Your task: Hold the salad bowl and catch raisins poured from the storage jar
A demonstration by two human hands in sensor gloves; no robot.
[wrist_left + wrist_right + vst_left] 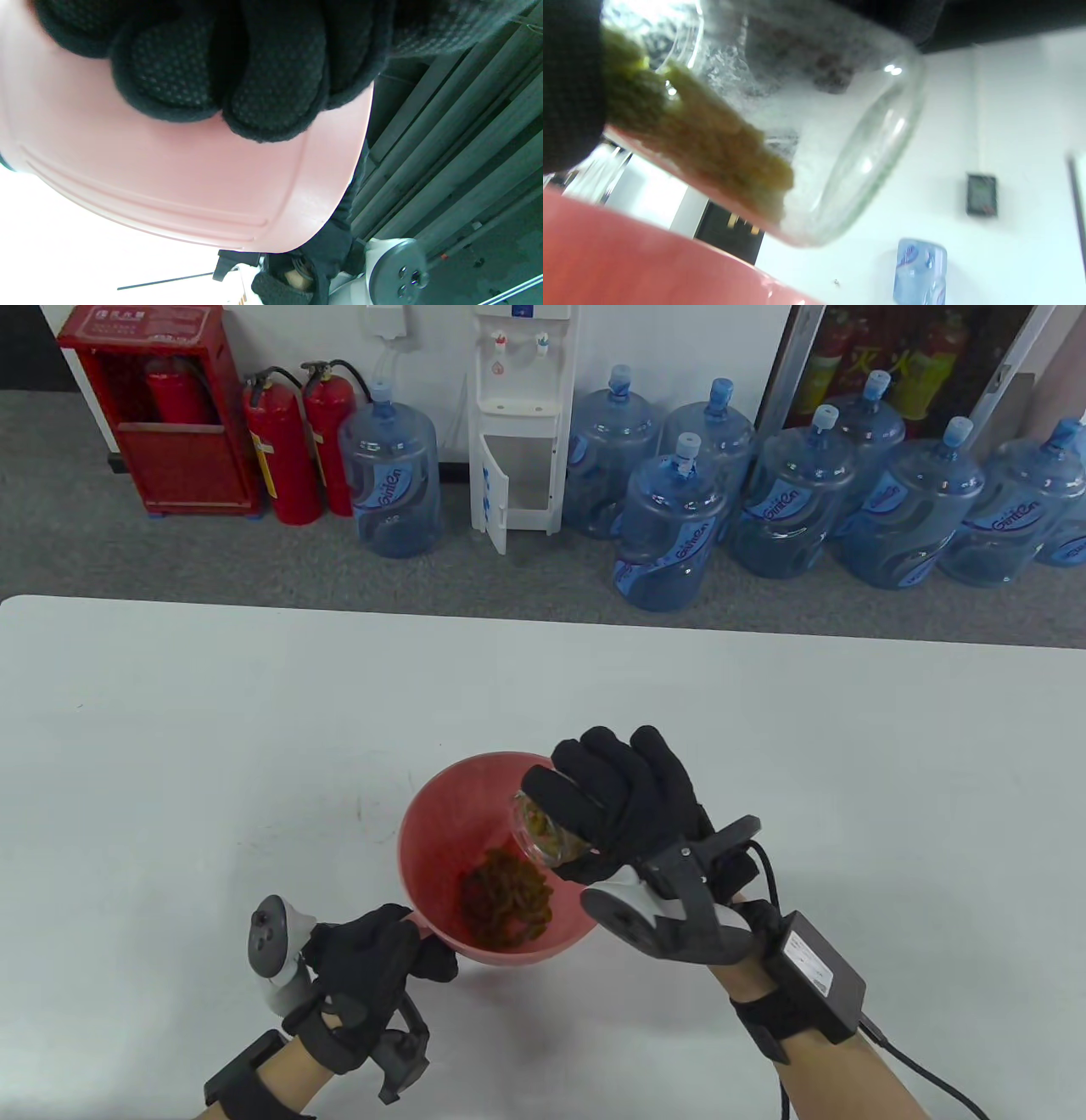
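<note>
we see the pink salad bowl (pixel 441 831) near the desk's (pixel 170 746) near edge, around its middle, tilted and holding a dark heap of raisins (pixel 505 897) at its bottom. our left hand (pixel 373 963) grips the bowl's near-left rim, fingers curled on its outer wall. our right hand (pixel 624 806) clasps the glass storage jar (pixel 547 836), tipped mouth-down over the bowl, more raisins lying along its lower side.

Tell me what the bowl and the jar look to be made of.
Salad bowl: probably plastic, pink-red and matte, with moulded ridges visible in the left wrist view. Storage jar: clear and glossy with bright glints, glass by its look, though clear plastic cannot be ruled out.
</note>
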